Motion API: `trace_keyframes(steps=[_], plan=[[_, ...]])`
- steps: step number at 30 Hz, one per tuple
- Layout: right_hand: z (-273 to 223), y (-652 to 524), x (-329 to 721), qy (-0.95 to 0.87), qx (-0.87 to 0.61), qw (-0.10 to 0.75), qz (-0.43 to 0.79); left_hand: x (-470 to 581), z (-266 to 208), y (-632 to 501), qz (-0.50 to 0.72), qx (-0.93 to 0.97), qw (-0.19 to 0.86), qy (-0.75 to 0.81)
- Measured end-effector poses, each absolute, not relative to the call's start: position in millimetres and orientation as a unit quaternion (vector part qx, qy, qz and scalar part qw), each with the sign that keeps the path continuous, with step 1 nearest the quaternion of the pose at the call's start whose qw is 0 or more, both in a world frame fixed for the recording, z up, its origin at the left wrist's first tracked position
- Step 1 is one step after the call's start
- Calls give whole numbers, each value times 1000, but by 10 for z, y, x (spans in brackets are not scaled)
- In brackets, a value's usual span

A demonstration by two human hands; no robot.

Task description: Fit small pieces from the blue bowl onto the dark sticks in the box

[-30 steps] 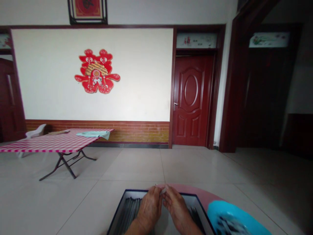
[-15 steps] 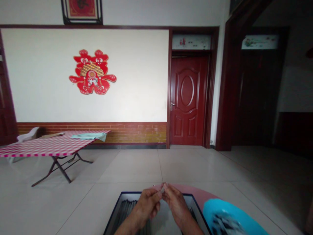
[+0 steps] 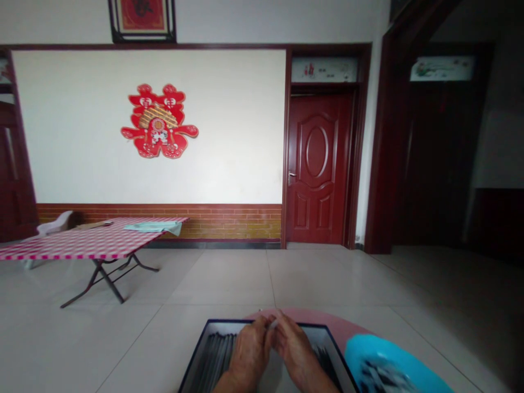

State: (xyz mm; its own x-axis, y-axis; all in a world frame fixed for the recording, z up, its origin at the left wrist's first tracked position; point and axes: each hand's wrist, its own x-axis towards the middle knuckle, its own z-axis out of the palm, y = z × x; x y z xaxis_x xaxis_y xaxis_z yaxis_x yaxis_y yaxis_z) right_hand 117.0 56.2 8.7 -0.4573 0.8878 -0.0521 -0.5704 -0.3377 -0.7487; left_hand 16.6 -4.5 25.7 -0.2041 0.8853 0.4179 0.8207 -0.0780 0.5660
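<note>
My left hand and my right hand meet above a shallow white box with a dark blue rim. Pinched between their fingertips is a small whitish piece, mostly hidden by the fingers, so its kind does not show. Inside the box, on the left, lie several dark, slim rods side by side. More dark slim rods lie along its right side, partly behind my right forearm.
A bright blue basin with dark and pale pieces stands right of the box, on a pink round surface. Farther off at left is a folding table with a checked cover, a pale green cloth on it.
My left hand has turned so its back faces up, its fingers more curled around the small whitish piece. The view has shifted slightly left. My right hand stays nearly in place.
</note>
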Motion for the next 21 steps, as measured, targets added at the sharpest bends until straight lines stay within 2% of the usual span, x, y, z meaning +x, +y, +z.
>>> trace_keyframes(steps=[3,5,6,9,12,15,18,21], plan=[[62,577,1178,-324,-261,482,771,159,246,-52,304,652,2,695],[58,608,1187,-333,-265,499,755,170,250,-30,332,644,9,689],[63,624,1194,-343,-262,503,749,180,257,-14,370,631,45,681],[124,644,1231,-384,-243,501,736,201,303,18,466,559,239,643],[239,610,1289,-426,-188,476,746,187,364,-10,482,464,469,577],[338,558,1327,-455,-119,427,773,161,393,-62,496,381,608,489],[364,532,1307,-424,-101,419,797,167,348,-55,528,414,566,479],[322,540,1250,-355,-126,443,813,188,244,27,550,479,432,531]])
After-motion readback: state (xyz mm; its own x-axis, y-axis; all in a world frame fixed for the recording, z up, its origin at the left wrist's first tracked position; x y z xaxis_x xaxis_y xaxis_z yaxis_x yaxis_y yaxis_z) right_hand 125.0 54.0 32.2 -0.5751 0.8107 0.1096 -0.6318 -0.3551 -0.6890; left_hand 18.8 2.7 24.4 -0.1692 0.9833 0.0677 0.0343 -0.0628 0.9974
